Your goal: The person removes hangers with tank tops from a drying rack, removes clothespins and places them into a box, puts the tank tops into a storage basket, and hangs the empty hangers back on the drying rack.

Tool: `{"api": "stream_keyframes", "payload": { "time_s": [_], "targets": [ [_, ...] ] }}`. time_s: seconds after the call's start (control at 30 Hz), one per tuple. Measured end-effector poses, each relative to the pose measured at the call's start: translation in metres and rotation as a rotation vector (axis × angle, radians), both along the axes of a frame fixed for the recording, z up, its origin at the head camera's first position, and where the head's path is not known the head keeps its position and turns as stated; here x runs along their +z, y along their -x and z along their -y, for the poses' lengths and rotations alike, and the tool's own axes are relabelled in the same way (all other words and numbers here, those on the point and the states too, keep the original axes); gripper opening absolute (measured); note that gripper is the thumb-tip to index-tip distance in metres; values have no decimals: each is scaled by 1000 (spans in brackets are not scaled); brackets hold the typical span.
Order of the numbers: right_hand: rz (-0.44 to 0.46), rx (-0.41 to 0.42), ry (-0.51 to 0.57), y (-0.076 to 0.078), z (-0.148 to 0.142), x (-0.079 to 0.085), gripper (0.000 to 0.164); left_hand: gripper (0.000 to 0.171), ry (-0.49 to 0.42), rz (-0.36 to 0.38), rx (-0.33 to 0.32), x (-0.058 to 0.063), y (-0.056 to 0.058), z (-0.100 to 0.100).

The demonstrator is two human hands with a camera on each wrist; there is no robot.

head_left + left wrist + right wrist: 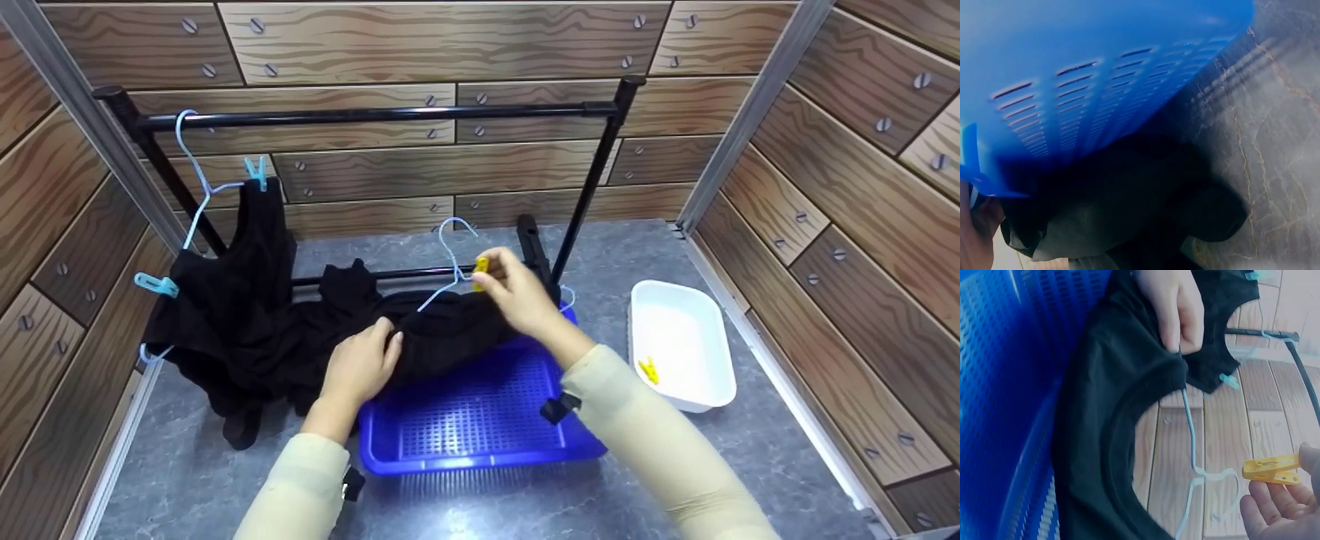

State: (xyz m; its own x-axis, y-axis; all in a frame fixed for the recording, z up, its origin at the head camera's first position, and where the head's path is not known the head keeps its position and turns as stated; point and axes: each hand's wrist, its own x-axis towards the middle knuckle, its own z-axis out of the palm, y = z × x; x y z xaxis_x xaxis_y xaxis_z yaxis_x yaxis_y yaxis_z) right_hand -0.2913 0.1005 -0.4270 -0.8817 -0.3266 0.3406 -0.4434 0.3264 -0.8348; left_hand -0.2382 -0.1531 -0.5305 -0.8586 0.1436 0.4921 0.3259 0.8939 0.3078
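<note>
In the head view my left hand (360,361) pinches a black garment (457,341) at one shoulder, over the arm of a light-blue wire hanger (438,294). The right wrist view shows the same pinch, with the hanger (1189,430) running into the garment's neckline. My right hand (521,298) holds a yellow clothespin (1268,469) between thumb and fingers, close to the hanger's neck. In the left wrist view dark cloth (1129,202) hangs below the basket wall, and only part of the left hand (977,236) shows.
A black rack (375,115) carries another black garment (232,300) on a blue hanger, with light-blue clothespins (157,284) at its shoulders. Under my hands sits a blue perforated basket (480,462). To the right, a white tub (686,322) contains a yellow clothespin (649,370).
</note>
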Motion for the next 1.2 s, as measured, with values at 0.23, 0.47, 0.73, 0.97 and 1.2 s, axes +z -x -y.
{"api": "stream_keyframes", "payload": {
  "time_s": [0.23,0.47,0.73,0.97,1.2],
  "targets": [
    [-1,-70,76,2,-35,9,25,24,-8,-6,5,3,1,1],
    [0,-136,69,-15,-56,40,27,26,-5,1,1,6,3,1],
    [-8,-245,58,-15,-96,38,27,25,-10,8,-3,9,5,1],
    [7,-334,105,-12,-135,26,28,25,-6,7,-12,8,5,1],
    [34,-426,149,5,-179,-6,33,25,-10,3,-21,6,4,1]
  ]
}}
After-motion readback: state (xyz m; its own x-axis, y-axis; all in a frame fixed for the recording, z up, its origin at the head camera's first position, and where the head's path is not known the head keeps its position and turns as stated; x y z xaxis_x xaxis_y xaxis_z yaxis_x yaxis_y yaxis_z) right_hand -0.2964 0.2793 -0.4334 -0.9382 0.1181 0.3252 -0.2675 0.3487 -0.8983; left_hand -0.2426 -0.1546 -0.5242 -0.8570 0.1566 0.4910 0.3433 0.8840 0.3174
